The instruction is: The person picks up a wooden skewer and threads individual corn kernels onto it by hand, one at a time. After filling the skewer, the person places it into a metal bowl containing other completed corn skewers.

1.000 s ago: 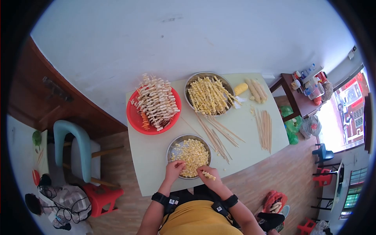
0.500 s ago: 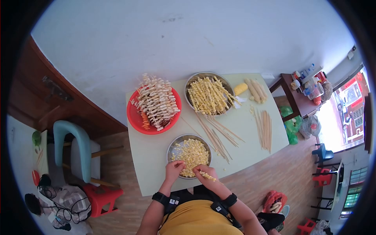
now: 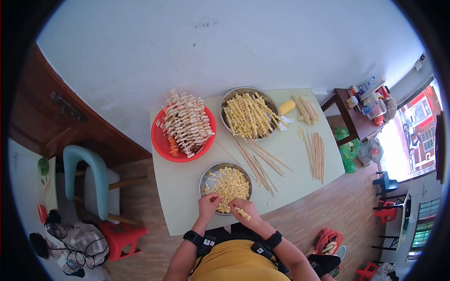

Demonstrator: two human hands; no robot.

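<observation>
A metal bowl of loose corn kernels point(image 3: 229, 183) sits near the table's front edge. Over its lower left rim, my left hand point(image 3: 208, 204) has its fingers pinched together; what they hold is too small to make out. My right hand point(image 3: 247, 210) is at the lower right rim, closed on a skewer of corn kernels point(image 3: 243, 214) that points down and to the right. Behind, a larger metal bowl holds many corn skewers point(image 3: 248, 112). Several bare wooden sticks point(image 3: 255, 161) lie right of the near bowl, their upper ends close to the large bowl.
A red basin point(image 3: 159, 146) with white sliced skewers stands at the back left. A yellow corn cob point(image 3: 287, 107), bare cobs point(image 3: 305, 110) and a row of sticks point(image 3: 315, 157) lie at the right. A blue chair point(image 3: 89, 161) stands left of the table.
My right hand has shifted slightly left, and the corn skewer in it now points more steeply downward. My left hand stays nearly in place, over the bowl's rim.
</observation>
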